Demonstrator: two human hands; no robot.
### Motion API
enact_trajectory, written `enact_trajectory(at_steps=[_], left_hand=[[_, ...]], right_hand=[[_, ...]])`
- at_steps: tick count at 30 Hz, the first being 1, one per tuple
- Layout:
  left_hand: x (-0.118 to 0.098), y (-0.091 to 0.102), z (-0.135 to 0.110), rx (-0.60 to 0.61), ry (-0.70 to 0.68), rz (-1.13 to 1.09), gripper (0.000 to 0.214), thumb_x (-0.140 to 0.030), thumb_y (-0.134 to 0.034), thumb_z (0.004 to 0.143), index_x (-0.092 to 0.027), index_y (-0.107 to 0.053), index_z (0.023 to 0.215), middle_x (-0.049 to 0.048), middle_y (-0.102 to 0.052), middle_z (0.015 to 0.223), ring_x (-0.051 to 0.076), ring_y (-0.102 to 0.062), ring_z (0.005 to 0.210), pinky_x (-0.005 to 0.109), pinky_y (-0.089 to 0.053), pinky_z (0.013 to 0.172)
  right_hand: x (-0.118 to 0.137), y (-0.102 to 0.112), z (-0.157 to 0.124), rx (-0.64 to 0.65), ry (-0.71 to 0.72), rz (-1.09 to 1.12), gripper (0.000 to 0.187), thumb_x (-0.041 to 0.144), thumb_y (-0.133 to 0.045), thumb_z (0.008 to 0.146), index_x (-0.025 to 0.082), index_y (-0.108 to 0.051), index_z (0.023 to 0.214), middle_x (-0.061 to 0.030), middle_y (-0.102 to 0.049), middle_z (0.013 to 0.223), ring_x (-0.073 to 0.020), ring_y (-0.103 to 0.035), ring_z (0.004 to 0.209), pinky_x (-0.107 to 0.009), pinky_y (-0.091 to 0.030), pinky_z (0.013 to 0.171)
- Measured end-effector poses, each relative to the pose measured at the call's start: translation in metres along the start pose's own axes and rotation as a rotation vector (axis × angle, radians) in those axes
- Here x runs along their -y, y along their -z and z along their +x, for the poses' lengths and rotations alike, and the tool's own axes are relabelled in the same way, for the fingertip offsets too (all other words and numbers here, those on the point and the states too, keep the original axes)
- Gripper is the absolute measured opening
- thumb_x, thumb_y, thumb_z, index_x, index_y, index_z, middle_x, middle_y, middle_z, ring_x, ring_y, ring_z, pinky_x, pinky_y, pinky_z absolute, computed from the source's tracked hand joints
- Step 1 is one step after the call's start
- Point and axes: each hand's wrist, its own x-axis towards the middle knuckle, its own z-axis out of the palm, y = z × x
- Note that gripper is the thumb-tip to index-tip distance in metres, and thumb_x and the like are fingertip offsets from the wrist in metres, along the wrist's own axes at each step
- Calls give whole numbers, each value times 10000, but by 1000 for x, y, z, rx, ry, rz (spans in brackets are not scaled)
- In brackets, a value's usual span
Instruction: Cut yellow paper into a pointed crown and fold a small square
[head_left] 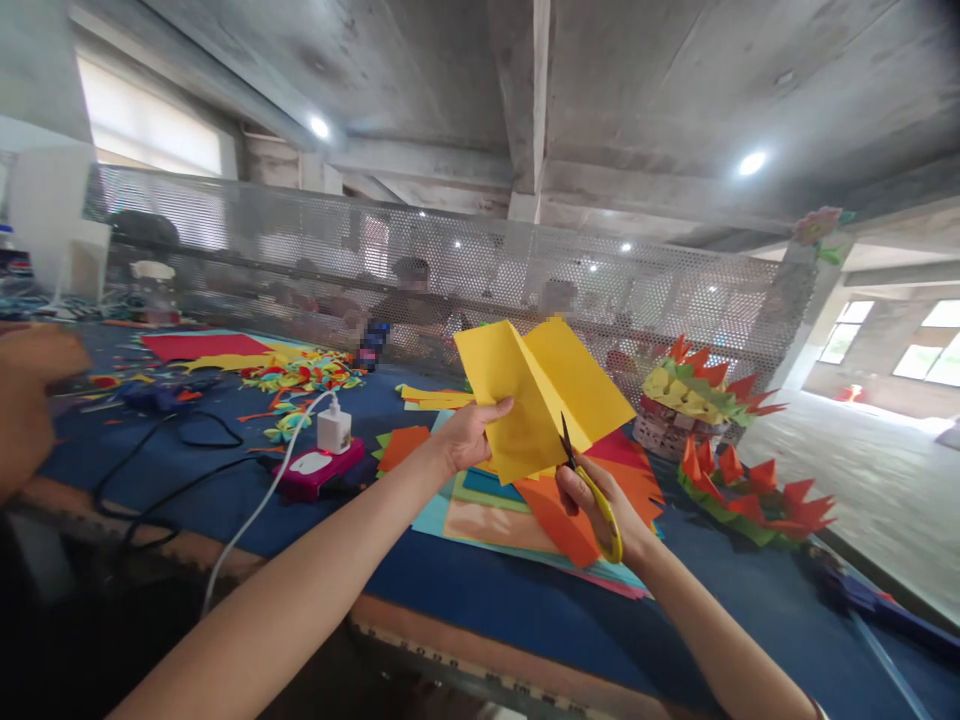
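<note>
The scissors [592, 490] are showing only in part: their yellow handle loops are sitting inside the right hand [600, 505], whose grip is clenching around them, and the dark blades are disappearing into the lower edge of the yellow paper [536, 395], so how far apart the blades are standing is hard to tell. The left hand [469, 435] is pinching the creased sheet by its left edge, thumb on the near face, its grip grasping the paper and holding it up above the surface [487, 590]. The sheet is hiding part of the stack of coloured paper [480, 520] lying below it.

A perforated metal screen [300, 250] is standing along the far side, and the people behind it are showing only as blurred shapes. At the left edge, another person's hand [30, 400] is being cut off by the frame. A white charger [334, 428] is sitting beside a pink device [319, 468], and a white cable [255, 510] is running off the near edge. Paper scraps [304, 375] are lying further back; paper flowers [750, 495] are resting to the right.
</note>
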Motion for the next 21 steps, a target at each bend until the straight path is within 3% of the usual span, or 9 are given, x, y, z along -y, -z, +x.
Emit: enact_trajectory(at_steps=[8, 21], left_hand=[[0, -1, -4, 54, -48, 100, 356, -57, -711, 754, -88, -679, 1107, 159, -714, 1116, 319, -636, 1125, 466, -444, 1041], [-1, -1, -4, 61, -21, 101, 348, -82, -726, 749, -96, -685, 1093, 162, -721, 1087, 339, -619, 1147, 504, -429, 1042]], right_hand=[[2, 1, -1, -17, -38, -87, 521, 701, -416, 870, 225, -457, 661, 8, -493, 599, -155, -461, 581, -291, -388, 576], [6, -1, -4, -57, -35, -90, 578, 722, -419, 861, 217, -423, 580, 1, -490, 478, -121, -443, 484, -267, -338, 516]])
